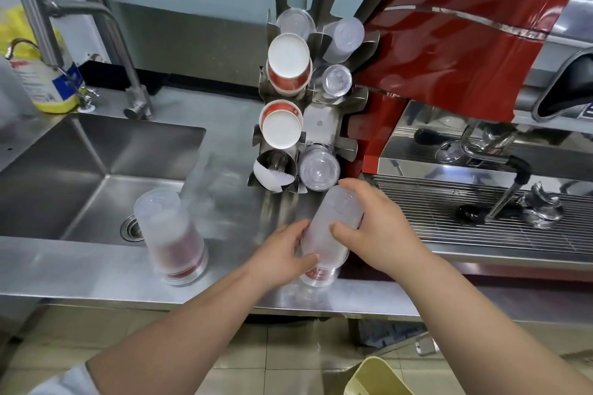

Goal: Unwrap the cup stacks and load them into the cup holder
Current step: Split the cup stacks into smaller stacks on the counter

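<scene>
the sink (pixel 96 151) lies at my far left, its basin dropping away just behind the second stack (pixel 171 240). that stack stands upright on the counter (pixel 80 269), near the front edge, its film looking unopened, so i judge it is yet to be done.

my left hand (pixel 282 253) curls round the lower part of the stack (pixel 330 228) i am working on, thumb and fingers pinching the wrap. this stack leans, base near the counter's front edge, top pointing at the holder (pixel 324 125). my right hand (pixel 375 228) clamps round its upper half. the wrap looks on yet, though i cannot tell for sure.

the holder stands just beyond, several slots filled with red cups and clear cups. one slot at mid right looks empty, and the near left one shows only a bit of paper. so i judge the task is partly done.

room is tight to the right: the red machine (pixel 449 51) stands just beside the holder, and its tray (pixel 481 221) runs close by my right hand. the left of the holder is open counter.
</scene>
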Demonstrator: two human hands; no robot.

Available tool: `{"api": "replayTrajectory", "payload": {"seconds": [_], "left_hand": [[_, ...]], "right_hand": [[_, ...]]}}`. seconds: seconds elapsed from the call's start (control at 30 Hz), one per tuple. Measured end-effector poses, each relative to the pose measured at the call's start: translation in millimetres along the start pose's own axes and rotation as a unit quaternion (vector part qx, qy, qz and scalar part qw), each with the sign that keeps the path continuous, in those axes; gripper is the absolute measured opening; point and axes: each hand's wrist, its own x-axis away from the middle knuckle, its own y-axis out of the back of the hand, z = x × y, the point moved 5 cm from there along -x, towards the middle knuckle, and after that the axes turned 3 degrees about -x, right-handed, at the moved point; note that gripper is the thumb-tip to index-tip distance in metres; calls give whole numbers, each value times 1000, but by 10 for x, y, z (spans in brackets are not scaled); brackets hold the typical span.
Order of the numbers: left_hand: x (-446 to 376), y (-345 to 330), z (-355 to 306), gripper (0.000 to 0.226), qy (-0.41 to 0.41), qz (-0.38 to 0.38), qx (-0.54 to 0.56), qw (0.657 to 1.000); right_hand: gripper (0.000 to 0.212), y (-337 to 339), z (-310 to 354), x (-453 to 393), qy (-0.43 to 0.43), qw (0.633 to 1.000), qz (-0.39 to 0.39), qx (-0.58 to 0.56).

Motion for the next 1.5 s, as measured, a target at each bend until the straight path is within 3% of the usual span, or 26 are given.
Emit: {"api": "replayTrajectory", "payload": {"seconds": [0.53,0.7,1.2,1.5], "left_hand": [[178,540,-485,58,-109,-67,81,988],[347,805,-472,54,-105,-116,89,984],[963,626,588,52,1,-129,9,992],[834,468,896,67,22,-103,-29,994]], "right_hand": [[68,537,778,-21,103,993,-58,16],[69,532,1004,7,135,989,-64,0],[72,-857,819,195,139,988,23,-65],[70,-1275,607,150,93,991,47,-80]]}}
